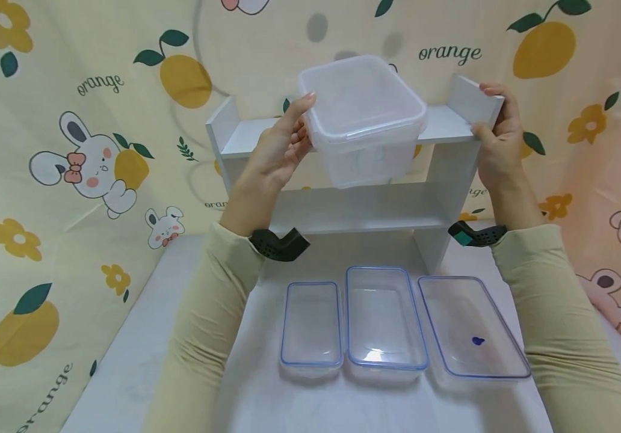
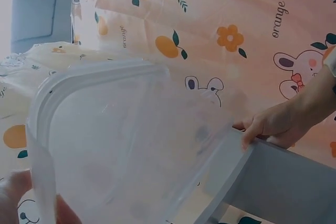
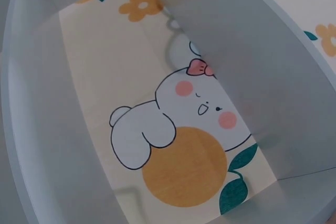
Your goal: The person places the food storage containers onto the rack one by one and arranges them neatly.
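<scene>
My left hand [image 1: 280, 147] grips a translucent plastic food container [image 1: 367, 114] by its left side, thumb on the rim. The container is tilted and hangs in front of the upper board of a white shelf [image 1: 359, 207]. In the left wrist view, the container [image 2: 105, 140] covers much of the picture, with a few left-hand fingertips [image 2: 18, 184] at its edge. My right hand [image 1: 502, 141] holds the shelf's upper right side panel, thumb in front and fingers over the top edge. The right wrist view shows the shelf's inner walls [image 3: 268, 77]; no hand appears there.
Three clear containers with blue rims, a small one [image 1: 312, 325], a taller one [image 1: 383, 319] and a wide one [image 1: 473, 328], stand side by side on the white table [image 1: 126, 361] before the shelf. A patterned cloth [image 1: 88, 240] hangs behind and at the sides.
</scene>
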{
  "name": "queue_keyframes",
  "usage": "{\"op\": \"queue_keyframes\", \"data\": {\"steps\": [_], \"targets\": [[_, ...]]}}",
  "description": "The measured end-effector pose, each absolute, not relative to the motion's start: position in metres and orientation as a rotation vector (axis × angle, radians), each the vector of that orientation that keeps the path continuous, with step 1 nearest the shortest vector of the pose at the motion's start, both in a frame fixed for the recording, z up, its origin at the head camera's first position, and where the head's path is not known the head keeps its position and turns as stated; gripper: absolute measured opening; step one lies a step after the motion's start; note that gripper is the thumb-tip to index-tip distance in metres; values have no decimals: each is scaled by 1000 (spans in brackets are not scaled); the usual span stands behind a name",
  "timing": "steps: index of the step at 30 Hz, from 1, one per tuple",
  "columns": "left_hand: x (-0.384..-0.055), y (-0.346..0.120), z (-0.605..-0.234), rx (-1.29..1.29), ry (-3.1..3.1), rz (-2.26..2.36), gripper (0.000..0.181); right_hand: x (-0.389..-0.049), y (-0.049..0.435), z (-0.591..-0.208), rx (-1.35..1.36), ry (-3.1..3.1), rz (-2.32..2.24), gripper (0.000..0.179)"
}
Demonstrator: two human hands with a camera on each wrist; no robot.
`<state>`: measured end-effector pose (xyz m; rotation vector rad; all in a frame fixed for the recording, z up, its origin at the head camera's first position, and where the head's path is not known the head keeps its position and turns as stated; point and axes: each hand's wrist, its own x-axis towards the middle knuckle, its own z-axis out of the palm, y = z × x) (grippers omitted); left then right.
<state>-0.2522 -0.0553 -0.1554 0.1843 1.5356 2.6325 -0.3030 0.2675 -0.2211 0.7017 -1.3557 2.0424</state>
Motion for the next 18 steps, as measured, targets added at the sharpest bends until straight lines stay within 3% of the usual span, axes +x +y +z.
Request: {"op": "queue_keyframes", "data": {"steps": [18], "targets": [[-266, -35, -156, -12, 1483, 2676, 34, -301, 268, -221, 683, -1396, 1998, 45]]}}
